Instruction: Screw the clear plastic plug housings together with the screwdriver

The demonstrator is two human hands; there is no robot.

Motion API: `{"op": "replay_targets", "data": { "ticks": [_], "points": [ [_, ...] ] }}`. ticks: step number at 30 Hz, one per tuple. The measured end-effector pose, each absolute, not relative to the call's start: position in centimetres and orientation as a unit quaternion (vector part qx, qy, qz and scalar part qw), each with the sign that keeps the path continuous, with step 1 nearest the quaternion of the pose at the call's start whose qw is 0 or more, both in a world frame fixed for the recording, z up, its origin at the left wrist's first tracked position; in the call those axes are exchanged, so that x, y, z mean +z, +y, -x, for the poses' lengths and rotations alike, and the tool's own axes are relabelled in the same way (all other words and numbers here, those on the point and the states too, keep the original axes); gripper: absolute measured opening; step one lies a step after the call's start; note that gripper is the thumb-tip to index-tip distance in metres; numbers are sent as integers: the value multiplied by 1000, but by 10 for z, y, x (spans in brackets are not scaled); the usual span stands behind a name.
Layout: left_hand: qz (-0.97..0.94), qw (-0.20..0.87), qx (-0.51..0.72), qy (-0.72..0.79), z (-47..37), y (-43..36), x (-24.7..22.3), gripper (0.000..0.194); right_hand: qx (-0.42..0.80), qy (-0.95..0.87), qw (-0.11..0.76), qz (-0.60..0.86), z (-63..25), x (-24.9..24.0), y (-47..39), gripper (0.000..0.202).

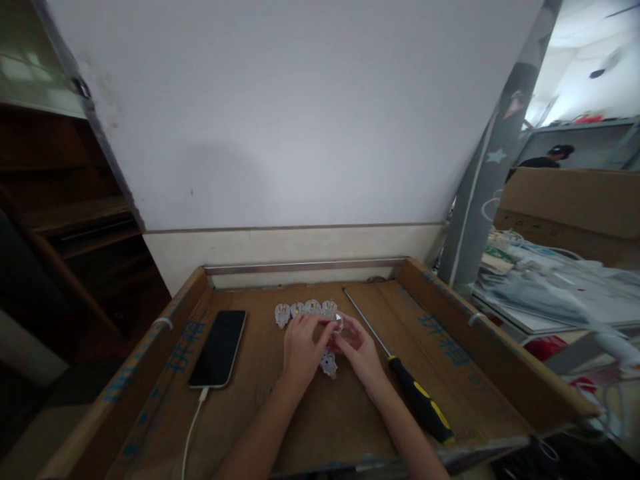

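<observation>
- Clear plastic plug piece (339,324) pinched by left hand (304,339) and right hand (361,352), each grip narrow, above the cardboard-lined surface (345,427).
- Inside its raised edges: four clear plug bodies (313,306) in a row, partly hidden by fingers; another (329,365) just below.
- Left: cabled phone (219,350); right: screwdriver (407,385).

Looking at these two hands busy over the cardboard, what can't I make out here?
All in the head view:
Clear piece between left hand and right hand: full shape, covered by both.
Lower clear part: upper outline, behind the hands.
White cable: the rest of it, cut off by the bottom edge.
Person at back right: lower body, behind the cardboard box.
Row of clear parts: fine details, too small and blurred.
</observation>
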State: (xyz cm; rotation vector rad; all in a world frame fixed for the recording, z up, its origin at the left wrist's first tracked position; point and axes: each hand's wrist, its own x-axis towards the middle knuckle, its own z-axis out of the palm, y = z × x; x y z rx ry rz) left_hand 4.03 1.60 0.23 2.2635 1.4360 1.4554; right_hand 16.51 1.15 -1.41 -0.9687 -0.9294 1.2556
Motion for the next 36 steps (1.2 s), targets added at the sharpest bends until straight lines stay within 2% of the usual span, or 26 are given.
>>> {"op": "replay_targets", "data": {
  "ticks": [11,22,29,36],
  "points": [
    [-743,25,492,454,-42,17,-3,15,524,-434,607,410,-160,-20,12,51],
    [-734,21,496,464,-41,16,-1,9,509,-447,603,421,-160,-24,13,52],
    [-749,-16,485,452,-42,16,-5,13,490,-456,606,431,-163,-21,15,50],
    [-754,6,471,457,-44,17,-5,9,488,-450,611,431,-162,-18,13,48]
  ]
}}
